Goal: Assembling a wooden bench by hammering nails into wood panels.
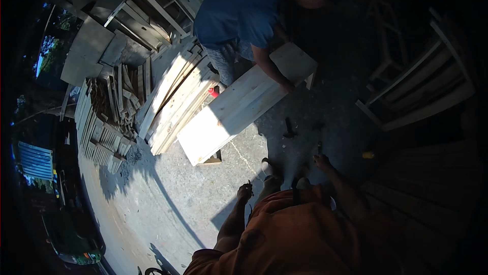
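My left hand hangs over the sunlit concrete, fingers curled; whatever it holds, if anything, is too small to name. In shade, my right hand is closed around a thin, short object that points away from me and is too dark to identify. Ahead of both hands, and touched by neither, stands a long pale wooden bench-like piece with short supports under its ends. A co-worker in a blue shirt bends over its far end, one arm reaching across the top.
Long boards lie left of the bench, near a red object. Stacked offcuts sit farther left. A dark tool lies on the floor ahead. Wooden frames stand at right, near a yellow object.
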